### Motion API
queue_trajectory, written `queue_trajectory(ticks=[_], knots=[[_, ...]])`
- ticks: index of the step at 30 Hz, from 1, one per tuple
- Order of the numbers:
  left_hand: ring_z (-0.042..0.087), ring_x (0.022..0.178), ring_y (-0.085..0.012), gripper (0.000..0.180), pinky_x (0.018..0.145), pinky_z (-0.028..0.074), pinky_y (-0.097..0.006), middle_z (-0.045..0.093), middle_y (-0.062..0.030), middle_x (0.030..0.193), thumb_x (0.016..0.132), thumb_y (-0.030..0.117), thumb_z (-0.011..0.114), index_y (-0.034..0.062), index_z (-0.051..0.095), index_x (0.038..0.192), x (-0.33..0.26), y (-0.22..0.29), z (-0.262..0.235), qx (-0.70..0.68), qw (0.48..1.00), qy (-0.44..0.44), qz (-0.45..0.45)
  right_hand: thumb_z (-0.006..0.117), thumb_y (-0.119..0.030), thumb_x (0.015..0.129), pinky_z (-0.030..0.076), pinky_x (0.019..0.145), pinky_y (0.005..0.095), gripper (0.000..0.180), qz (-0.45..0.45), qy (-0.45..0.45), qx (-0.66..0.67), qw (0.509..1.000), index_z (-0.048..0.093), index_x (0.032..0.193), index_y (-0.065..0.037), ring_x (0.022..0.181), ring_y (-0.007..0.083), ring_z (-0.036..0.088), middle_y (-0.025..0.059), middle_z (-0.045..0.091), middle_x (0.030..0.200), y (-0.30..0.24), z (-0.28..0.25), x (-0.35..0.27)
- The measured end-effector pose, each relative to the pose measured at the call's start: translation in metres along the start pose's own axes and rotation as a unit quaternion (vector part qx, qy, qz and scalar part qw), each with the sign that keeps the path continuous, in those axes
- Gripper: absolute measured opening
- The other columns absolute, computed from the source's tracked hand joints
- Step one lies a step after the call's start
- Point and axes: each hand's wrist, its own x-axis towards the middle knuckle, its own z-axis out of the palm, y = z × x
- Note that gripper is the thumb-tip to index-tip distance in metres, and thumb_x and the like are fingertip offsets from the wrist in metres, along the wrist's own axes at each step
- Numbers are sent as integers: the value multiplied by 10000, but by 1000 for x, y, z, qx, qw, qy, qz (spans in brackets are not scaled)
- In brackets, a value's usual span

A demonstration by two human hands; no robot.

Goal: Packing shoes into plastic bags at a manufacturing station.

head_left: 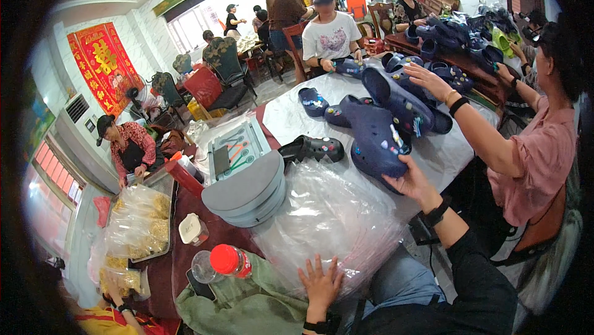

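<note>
My right hand (413,181) grips a navy blue clog (371,149) by its near end; small colourful charms sit on the clog. It is held above the white-covered table (288,109), in front of a pile of similar navy clogs (402,96). My left hand (322,280) lies flat, fingers spread, on a stack of clear plastic bags (328,211) near the table's front edge. Just beyond the bags rests a black clog (311,148) with charms. A smaller navy clog (313,102) lies farther back on the white cover.
Grey rounded pads (244,189) are stacked left of the bags. A red-lidded jar (229,261), a clear cup (204,267) and a green cloth (247,291) lie near my left hand. At right a co-worker's hand (430,81) reaches over the clogs; another person (331,31) handles clogs across the table.
</note>
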Motion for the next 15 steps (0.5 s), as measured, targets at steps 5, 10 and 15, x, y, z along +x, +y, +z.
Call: queue_trajectory(ticks=[5, 10, 15], knots=[[247, 1302, -427, 497, 1007, 124, -669, 331, -163, 1408, 862, 494, 508, 342, 443, 1331, 0, 0, 1, 4, 1000, 3, 3, 582, -208, 849, 538, 860, 428, 460, 80, -29, -58, 995, 423, 1217, 17, 1004, 272, 610, 170, 568, 1150, 19, -5, -16], [237, 1307, -431, 542, 991, 139, -681, 295, -166, 1429, 844, 527, 518, 350, 420, 1347, -3, -3, 5, 23, 1000, -6, 3, 564, -185, 858, 511, 895, 455, 458, 136, -20, -147, 979, 411, 1226, 39, 1010, 281, 612, 187, 567, 1155, 41, 15, -53], [229, 1309, -437, 540, 991, 134, -683, 292, -165, 1430, 844, 501, 529, 350, 416, 1350, -2, -1, 5, 12, 1000, -1, 7, 559, -183, 868, 476, 936, 476, 488, 192, -53, -138, 970, 372, 1251, 56, 1009, 273, 613, 184, 565, 1174, 60, 0, -66]])
